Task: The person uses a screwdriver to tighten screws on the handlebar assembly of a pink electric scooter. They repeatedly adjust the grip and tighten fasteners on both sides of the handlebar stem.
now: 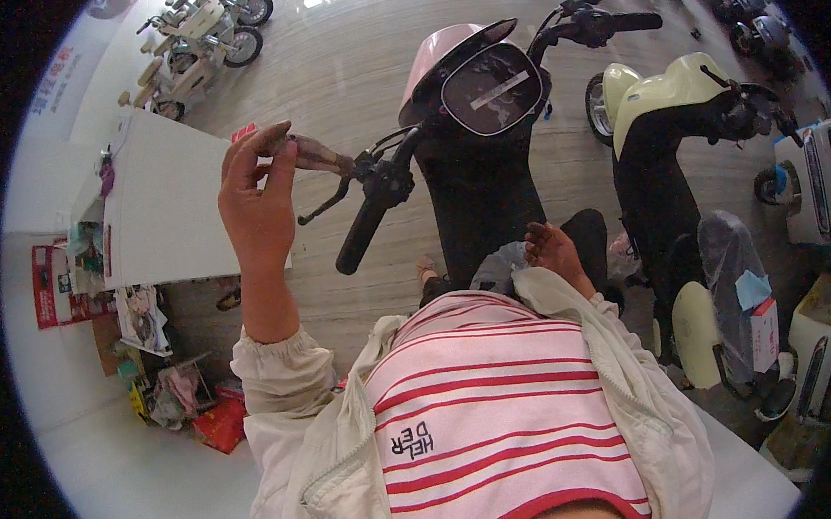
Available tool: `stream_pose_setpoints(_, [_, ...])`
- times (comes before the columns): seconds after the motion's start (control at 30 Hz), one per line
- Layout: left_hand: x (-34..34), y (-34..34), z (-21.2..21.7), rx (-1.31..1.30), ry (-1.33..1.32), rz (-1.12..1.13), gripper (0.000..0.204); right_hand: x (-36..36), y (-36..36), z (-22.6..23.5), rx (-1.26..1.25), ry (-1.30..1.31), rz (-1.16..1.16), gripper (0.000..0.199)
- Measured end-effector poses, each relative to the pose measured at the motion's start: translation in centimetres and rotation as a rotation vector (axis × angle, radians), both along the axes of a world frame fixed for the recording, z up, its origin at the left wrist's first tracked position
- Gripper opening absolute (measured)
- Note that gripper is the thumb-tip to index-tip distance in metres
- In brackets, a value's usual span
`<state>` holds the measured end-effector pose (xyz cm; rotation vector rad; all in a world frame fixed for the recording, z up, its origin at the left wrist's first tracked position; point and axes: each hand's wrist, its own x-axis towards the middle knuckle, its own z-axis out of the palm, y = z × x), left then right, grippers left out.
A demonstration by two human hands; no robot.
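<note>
- Far to the left of the pink scooter (470, 118), a white counter (167, 205) is standing with leaflets, red packets and oddments piled below its near end, out of the way of the floor space.
- Between the counter and the scooter, you are raising your left hand (257, 197), fingers curled and thumb pressing in, pinching the outer tip of the brake lever (314, 154) that is sticking out from the scooter's left handlebar; holding it at the very end is likely giving you the most leverage.
- Just right of that hand, the black left grip (366, 226) is pointing down toward you, untouched, with a thinner black lever (325, 203) curving beneath it.
- At the scooter's middle, the dark oval dashboard (493, 87) is facing up at you, and the right handlebar (609, 21) is reaching away to the far side, so the front is turned.
- Close in front of your striped shirt (496, 414), at the scooter's near end, your right hand (549, 249) is resting low with fingers loosely bent over something pale grey; I cannot tell whether it is gripping that or merely lying on it.
- Right of the pink scooter, a cream scooter (672, 91) is parked alongside, and beyond it more machines are lining the wall.
</note>
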<state>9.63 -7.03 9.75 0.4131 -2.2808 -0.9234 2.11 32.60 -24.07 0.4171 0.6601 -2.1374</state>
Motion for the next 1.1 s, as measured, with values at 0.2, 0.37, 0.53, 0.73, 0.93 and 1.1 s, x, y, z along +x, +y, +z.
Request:
stream_pose_setpoints(0.2, [0.3, 0.2, 0.4, 0.051, 0.025, -0.084, 0.026, 0.1, -0.1, 0.5, 0.018, -0.006, -0.001, 0.037])
stream_pose_setpoints(0.37, [-0.2, 0.3, -0.1, -0.074, 0.049, -0.025, 0.026, 0.1, -0.1, 0.6, -0.008, -0.005, 0.004, 0.037])
stream_pose_setpoints(0.53, [-0.3, 0.7, 0.0, 0.073, 0.054, -0.039, 0.026, 0.1, 0.2, -0.5, -0.032, -0.006, -0.009, 0.038])
stream_pose_setpoints(0.73, [0.4, 0.1, -0.2, 0.033, 0.057, -0.103, 0.027, 0.2, -0.3, -1.0, 0.000, -0.016, -0.060, 0.038])
stream_pose_setpoints(0.93, [-0.1, 0.8, -0.2, -0.038, 0.066, 0.008, 0.021, 0.3, -0.2, -0.4, 0.055, -0.022, -0.066, 0.036])
stream_pose_setpoints(1.1, [0.0, 0.5, -0.4, 0.031, 0.072, -0.010, 0.025, 0.3, -0.2, 0.0, 0.020, -0.015, -0.034, 0.036])
